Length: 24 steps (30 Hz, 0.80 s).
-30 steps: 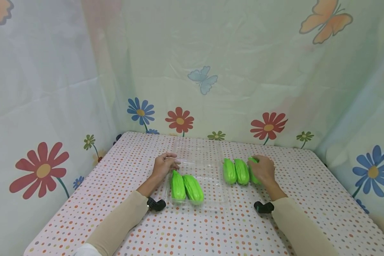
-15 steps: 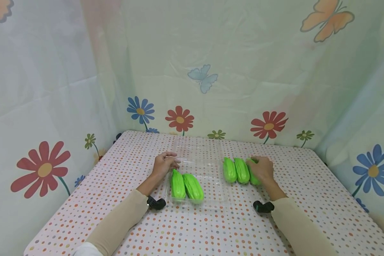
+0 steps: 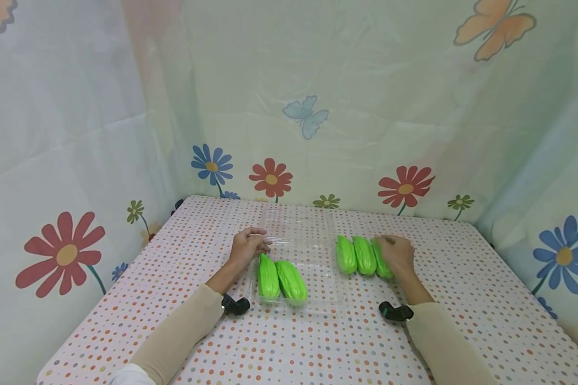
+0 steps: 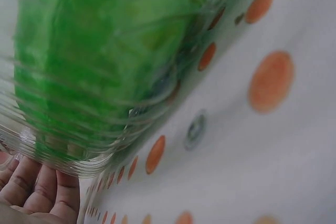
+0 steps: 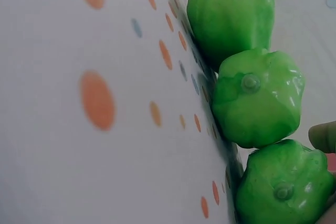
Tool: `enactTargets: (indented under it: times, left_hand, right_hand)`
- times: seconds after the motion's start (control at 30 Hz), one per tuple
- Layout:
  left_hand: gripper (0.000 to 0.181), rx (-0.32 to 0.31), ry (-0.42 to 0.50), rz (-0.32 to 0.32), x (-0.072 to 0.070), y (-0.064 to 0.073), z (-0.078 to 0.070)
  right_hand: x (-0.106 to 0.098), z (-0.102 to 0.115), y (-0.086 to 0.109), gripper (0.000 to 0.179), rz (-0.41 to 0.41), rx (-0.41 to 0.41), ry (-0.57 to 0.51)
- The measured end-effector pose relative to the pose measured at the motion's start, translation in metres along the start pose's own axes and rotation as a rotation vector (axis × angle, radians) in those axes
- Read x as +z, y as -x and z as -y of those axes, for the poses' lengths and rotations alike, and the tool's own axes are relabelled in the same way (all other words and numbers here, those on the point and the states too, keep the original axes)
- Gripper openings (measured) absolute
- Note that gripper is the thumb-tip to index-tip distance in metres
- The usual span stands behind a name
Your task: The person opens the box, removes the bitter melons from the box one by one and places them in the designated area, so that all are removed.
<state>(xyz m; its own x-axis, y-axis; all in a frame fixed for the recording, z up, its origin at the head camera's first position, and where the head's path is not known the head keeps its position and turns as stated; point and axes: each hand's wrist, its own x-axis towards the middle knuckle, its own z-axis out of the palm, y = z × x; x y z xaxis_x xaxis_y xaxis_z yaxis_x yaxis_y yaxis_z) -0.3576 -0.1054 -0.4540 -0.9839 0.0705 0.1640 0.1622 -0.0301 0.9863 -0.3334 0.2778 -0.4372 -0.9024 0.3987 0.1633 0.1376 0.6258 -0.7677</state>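
Note:
A clear plastic clamshell box [image 3: 325, 275] lies on the table with its lid folded back, and two green ribbed gourds [image 3: 268, 280] rest in its left part. My left hand [image 3: 245, 247] grips the box's left side near the hinge; the left wrist view has its fingers [image 4: 44, 187] at the box's ridged end, below a gourd [image 4: 105, 51]. Three matching gourds stand in a row to the right of the box. My right hand [image 3: 398, 254] holds the rightmost gourd [image 3: 381, 262] by its upper end. One finger [image 5: 323, 137] shows beside that gourd [image 5: 283, 187] in the right wrist view.
The other two gourds in the row [image 3: 347, 255] lie close against each other. The lid [image 3: 298, 222] extends toward the back. A dotted cloth covers the table [image 3: 289, 347], and flower-printed curtains [image 3: 356, 107] enclose its back and sides.
My right hand has turned and shifted slightly, so more of the rightmost gourd shows. The left hand and the box keep their place.

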Motion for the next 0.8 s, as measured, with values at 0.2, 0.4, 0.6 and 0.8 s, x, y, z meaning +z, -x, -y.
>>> enactTargets:
  times: [0.2, 0.4, 0.6, 0.8]
  left_hand:
    - [0.038, -0.004, 0.008, -0.013, -0.001, 0.001, 0.001]
    - [0.036, -0.012, 0.009, -0.013, 0.000, 0.003, 0.002]
    - [0.038, 0.000, 0.014, -0.011, 0.000, 0.004, 0.000]
    - [0.037, 0.003, 0.024, -0.006, 0.000, 0.002, -0.001]
  right_hand:
    - [0.001, -0.001, 0.001, 0.053, -0.005, 0.006, -0.038]
    - [-0.002, -0.001, 0.001, 0.056, 0.008, 0.049, -0.047]
    - [-0.012, 0.000, 0.001, 0.059, 0.006, 0.046, -0.100]
    - [-0.018, 0.006, 0.002, 0.059, -0.018, 0.053, -0.155]
